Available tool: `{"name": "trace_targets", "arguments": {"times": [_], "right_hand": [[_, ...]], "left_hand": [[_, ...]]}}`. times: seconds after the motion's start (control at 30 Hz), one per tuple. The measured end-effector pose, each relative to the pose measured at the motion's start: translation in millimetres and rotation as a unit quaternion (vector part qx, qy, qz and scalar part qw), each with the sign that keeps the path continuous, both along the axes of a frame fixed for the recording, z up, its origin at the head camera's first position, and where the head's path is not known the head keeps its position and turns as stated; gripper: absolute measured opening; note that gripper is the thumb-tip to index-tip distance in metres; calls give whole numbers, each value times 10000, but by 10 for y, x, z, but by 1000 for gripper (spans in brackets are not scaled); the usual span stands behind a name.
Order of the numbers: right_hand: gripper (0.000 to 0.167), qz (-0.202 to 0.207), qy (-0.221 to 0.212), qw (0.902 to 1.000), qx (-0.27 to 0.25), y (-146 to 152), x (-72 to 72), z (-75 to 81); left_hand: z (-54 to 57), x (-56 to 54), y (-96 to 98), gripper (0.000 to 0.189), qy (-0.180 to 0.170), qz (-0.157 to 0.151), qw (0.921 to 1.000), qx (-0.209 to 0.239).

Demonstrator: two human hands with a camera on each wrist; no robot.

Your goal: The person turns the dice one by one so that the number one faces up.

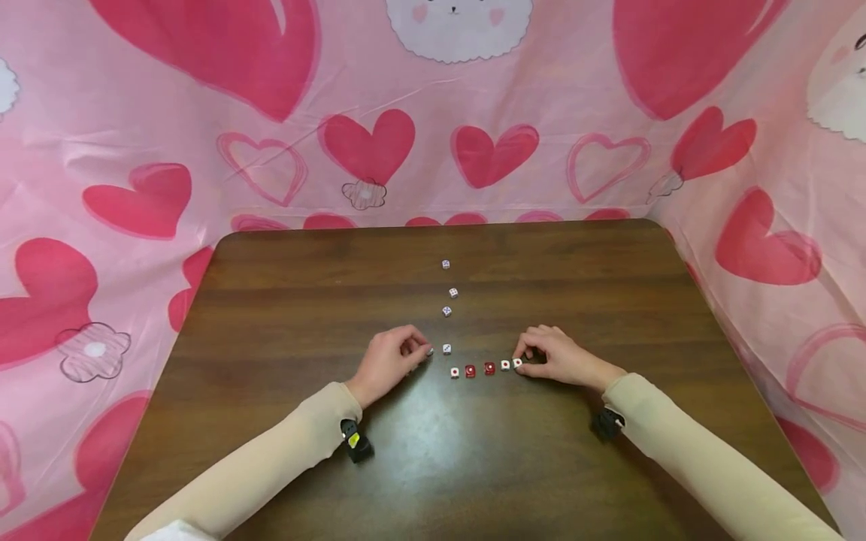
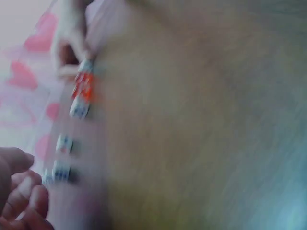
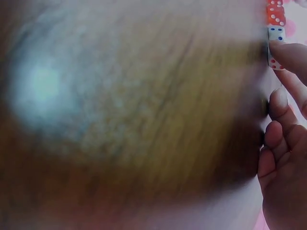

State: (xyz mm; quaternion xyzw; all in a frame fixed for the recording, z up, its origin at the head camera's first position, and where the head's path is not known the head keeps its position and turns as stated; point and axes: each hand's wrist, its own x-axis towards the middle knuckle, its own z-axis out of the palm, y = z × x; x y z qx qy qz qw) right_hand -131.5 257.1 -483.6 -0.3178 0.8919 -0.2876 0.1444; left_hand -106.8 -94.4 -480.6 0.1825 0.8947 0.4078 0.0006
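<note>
My left hand [image 1: 390, 361] is left of the table's middle, thumb and forefinger pinching a small white die [image 1: 430, 352] that they partly hide. Beside it lies another white die [image 1: 446, 349]. On the right, my right hand [image 1: 556, 356] pinches a white die [image 1: 517, 364] with a red spot, at the end of a row. That row continues leftward with a white die [image 1: 505, 365], a red die [image 1: 490, 368], a second red die [image 1: 470, 371] and a white die [image 1: 455, 373]. In the right wrist view the thumb [image 3: 291, 56] covers part of the end die.
Farther back, a loose line of white dice [image 1: 446, 311] runs up the brown wooden table [image 1: 304, 285]. Pink cloth [image 1: 487, 98] printed with hearts hangs behind the table and at both sides. Dark wrist cameras [image 1: 357, 443] hang below the sleeves.
</note>
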Motion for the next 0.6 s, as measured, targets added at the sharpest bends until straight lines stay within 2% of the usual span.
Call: {"name": "trace_targets", "arguments": {"times": [0.1,0.23,0.47,0.6], "right_hand": [[12,2,37,10000,38,13,-5,-11],[13,9,176,9998,-21,21,-2,-36],[17,24,448,9989,-160,-1,23,-71],[16,30,483,9987,-178,-4,20,-68]], "left_hand": [[-25,-107,-82,8,-519,210,9983,-148],[-44,-173,-84,16,-798,239,9950,-554],[-35,-158,-24,15,-737,115,9915,-1067],[-33,-139,-28,16,-659,75,9913,-1141]]}}
